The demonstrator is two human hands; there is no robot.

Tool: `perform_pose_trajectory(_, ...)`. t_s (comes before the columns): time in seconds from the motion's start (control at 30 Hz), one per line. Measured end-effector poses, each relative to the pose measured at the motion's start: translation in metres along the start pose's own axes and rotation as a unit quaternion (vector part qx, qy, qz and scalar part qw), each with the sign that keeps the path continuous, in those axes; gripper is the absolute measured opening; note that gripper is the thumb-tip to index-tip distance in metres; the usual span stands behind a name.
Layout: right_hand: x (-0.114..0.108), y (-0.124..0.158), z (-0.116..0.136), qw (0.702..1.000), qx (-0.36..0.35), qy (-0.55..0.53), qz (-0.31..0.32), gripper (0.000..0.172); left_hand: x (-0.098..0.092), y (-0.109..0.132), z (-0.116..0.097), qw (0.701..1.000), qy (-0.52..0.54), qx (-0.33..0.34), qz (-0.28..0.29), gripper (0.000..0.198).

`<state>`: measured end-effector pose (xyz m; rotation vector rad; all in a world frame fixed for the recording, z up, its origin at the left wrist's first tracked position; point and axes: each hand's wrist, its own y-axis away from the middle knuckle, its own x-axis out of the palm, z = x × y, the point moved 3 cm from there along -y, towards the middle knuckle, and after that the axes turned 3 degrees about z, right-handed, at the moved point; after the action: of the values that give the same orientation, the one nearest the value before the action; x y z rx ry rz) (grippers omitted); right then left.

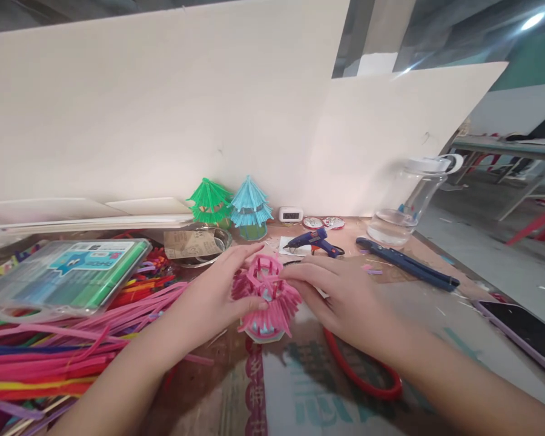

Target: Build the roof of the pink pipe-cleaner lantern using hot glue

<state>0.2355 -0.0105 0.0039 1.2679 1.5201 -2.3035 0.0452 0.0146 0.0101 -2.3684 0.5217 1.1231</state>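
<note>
A small pink pipe-cleaner tower [270, 312] with a fringed skirt and an open ring of posts on top stands in front of me. My left hand [229, 281] wraps around its left side, thumb on the front of the fringe. My right hand [333, 287] is at the upper right of the tower, fingers pinched on a pink pipe-cleaner piece [276, 279] at the top ring. The fingertips partly hide that piece. Beneath my right hand lies a red looped handle [366, 378]; the rest of that tool is covered.
Green [208, 203] and blue [249, 206] fringed towers stand behind. A glue gun [315, 241], dark blue pliers-like tool [406, 264], bottle [395, 212] and phone [527, 333] are to the right. Left are a marker case [72, 272] and loose pipe cleaners [49, 363].
</note>
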Motion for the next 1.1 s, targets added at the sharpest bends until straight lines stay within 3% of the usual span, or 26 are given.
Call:
perform_pose_trajectory(0.43, -0.0004, -0.0001, -0.0038, 0.998, 0.016, -0.043, 0.033, 0.022, 0.0071, -0.0005, -0.0107, 0.997, -0.074, 0.017, 0.011, 0.065)
perform_pose_trajectory(1.1, 0.0046, 0.0023, -0.0045, 0.997, -0.021, -0.068, -0.015, 0.021, 0.0087, -0.0002, -0.0113, 0.998, -0.066, 0.022, 0.009, 0.057)
